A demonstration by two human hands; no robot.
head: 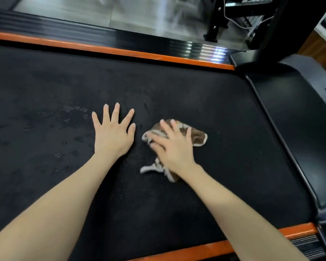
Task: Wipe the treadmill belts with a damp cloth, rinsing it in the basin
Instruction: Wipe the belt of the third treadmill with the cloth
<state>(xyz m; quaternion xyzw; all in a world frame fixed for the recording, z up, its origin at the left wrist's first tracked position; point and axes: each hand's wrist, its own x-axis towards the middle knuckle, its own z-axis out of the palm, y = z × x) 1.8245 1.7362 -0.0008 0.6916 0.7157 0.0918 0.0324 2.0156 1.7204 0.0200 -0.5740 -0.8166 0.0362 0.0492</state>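
A black textured treadmill belt (177, 91) fills most of the view, with damp patches at its left. My left hand (113, 134) lies flat on the belt with fingers spread, holding nothing. Just to its right, my right hand (172, 146) presses with straight fingers on a crumpled brown cloth with a white edge (199, 137). The cloth sticks out beyond the hand at the top right and below the wrist. The basin is not in view.
Orange side rails (120, 51) run along the far and near edges of the belt. A black motor cover (294, 119) rises at the right. Beyond the far rail are a grey floor and a black equipment frame with a cable (226, 17).
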